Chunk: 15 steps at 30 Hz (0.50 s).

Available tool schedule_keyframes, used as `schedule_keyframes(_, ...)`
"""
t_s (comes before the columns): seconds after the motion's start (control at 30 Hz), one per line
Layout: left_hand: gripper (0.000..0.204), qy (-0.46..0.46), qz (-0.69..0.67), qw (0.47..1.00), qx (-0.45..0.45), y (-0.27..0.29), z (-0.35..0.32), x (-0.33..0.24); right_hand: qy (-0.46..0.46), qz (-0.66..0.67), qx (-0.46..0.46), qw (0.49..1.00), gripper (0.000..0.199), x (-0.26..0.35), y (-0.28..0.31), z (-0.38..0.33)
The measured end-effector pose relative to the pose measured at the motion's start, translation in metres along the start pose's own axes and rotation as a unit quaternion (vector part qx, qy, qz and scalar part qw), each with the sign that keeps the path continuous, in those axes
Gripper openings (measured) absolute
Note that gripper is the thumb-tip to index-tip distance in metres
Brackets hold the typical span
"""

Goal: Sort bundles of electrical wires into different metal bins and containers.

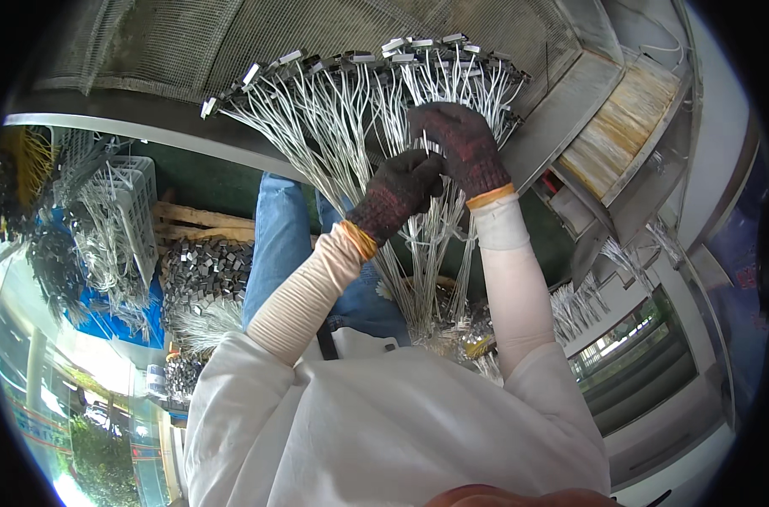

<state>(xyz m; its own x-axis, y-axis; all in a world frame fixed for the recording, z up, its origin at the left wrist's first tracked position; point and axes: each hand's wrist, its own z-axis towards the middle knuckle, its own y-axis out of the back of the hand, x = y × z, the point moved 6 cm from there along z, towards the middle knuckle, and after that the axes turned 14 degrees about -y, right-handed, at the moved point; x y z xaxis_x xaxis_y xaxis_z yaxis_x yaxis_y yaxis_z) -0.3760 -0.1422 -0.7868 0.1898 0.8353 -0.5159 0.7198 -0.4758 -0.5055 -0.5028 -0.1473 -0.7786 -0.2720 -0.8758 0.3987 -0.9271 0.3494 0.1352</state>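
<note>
White wires (317, 127) fan out across the edge of the mesh-topped bench, with small silvery metal-cased blocks (359, 59) at their far ends. Both my hands wear dark red and black knit gloves with orange cuffs. My left hand (399, 193) is closed among the wires in the middle, its fingertips close to my right hand. Curled over the right part of the fan, my right hand (462, 144) has its fingers bent around some wires. Exactly which strands each hand pinches is hidden by the gloves. The wires' lower ends hang toward my lap.
A wire-mesh surface (164, 51) with a metal rim spans the far side. At left, a white plastic crate (135, 182) holds more wires, near a heap of metal blocks (207, 275). A stained panel (621, 127) stands at right, with wire bundles (579, 304) below.
</note>
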Motion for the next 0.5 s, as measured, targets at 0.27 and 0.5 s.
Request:
schedule_keyframes(0.27,0.032,-0.092,0.104,0.99,-0.008,0.003,-0.004,0.008,0.051,0.009,-0.015,0.999,0.028,0.009,0.006,0.025)
schedule_keyframes(0.5,0.032,-0.126,0.148,0.981,0.0,0.0,-0.005,-0.001,0.079,-0.001,-0.023,0.997,0.024,0.02,0.013,0.019)
